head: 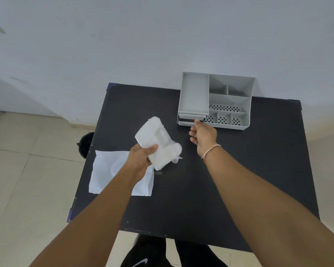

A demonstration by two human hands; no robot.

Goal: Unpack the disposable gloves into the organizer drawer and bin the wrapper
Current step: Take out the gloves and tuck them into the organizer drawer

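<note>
My left hand point(141, 158) grips a folded white stack of disposable gloves point(158, 141) a little above the black table point(201, 180). The empty clear wrapper point(112, 170) lies flat on the table under my left forearm, near the left edge. A grey organizer point(229, 101) stands at the table's far edge. Its small drawer point(189, 120) sits at the front left, pulled out slightly. My right hand point(202, 135) has its fingertips on the drawer's front; whether they pinch the handle I cannot tell.
A black bin point(85, 143) stands on the tiled floor just past the table's left edge. A pale wall rises behind the organizer. The organizer's open compartments hold nothing visible.
</note>
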